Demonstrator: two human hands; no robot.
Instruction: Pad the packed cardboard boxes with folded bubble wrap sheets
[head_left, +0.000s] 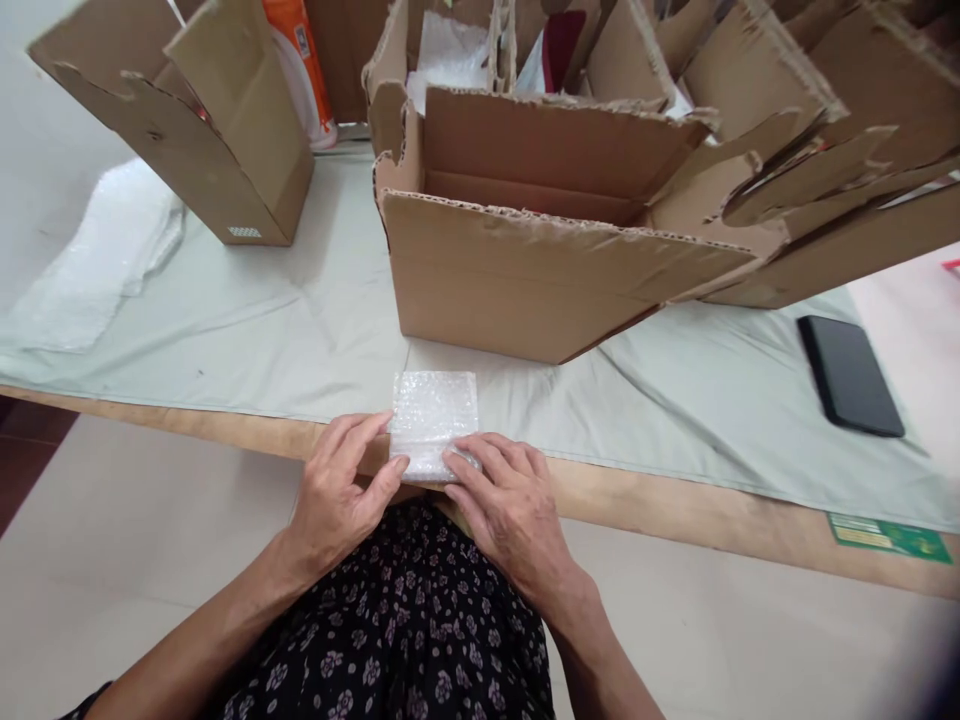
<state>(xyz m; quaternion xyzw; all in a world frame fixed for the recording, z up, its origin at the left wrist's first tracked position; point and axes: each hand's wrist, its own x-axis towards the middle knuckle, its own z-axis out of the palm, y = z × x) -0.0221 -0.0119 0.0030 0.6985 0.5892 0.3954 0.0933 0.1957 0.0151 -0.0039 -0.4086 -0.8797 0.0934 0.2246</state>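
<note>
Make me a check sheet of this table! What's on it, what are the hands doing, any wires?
surface: table under a pale cloth; the wooden near edge is bare.
job's things: packet, bubble-wrapped, at the near edge.
clutter: open box behind the packet; small box and bubble-wrap sheet at left; phone and green label at right; torn cardboard far right.
grips: left hand pinches the packet's left side; right hand has its fingers flat on the packet.
cables: nothing seen.
surroundings: pale floor below the table.

Wooden table (pixel 675 510) under pale cloth (pixel 300 320); cardboard boxes (pixel 525 290), phone (pixel 850 375), bubble-wrap packet (pixel 435 405) on it.
</note>
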